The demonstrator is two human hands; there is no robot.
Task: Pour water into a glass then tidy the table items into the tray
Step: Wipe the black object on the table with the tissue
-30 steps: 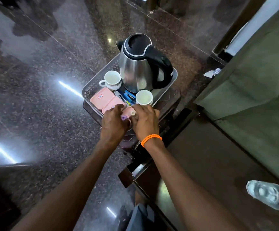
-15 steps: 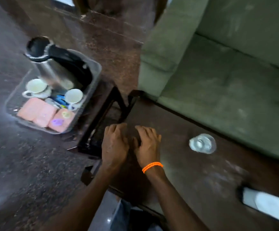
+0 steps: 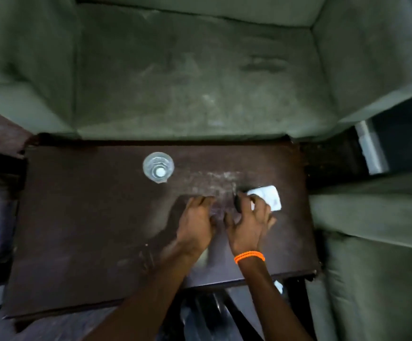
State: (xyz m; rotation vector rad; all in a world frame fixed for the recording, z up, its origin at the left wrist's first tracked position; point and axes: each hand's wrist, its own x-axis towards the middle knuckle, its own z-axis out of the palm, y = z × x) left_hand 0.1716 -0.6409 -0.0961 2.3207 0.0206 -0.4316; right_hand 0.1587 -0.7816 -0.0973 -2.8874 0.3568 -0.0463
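Green sofa (image 3: 195, 77) across the top of the view, seat cushion worn and mottled; a second green cushion (image 3: 372, 254) at the right edge. Dark brown table (image 3: 89, 230) set against the sofa's front, surface scuffed with pale marks near the centre. Left hand (image 3: 196, 222) over the middle of the table, palm down, fingers loosely spread and holding nothing; contact with the surface not determinable. Right hand (image 3: 249, 225) just beside it, fingers curled and reaching onto the near edge of a white rectangular object (image 3: 270, 196) lying flat on the table toward the right; a small dark rounded object (image 3: 237, 203) at the fingertips, identity unclear because of blur; firmness of grip on either not determinable. Orange beaded bracelet (image 3: 249, 256) around the right wrist. Clear glass (image 3: 158, 167) upright on the far half of the table, well apart from both hands, seen from above; water level not determinable. Tray outside the view.
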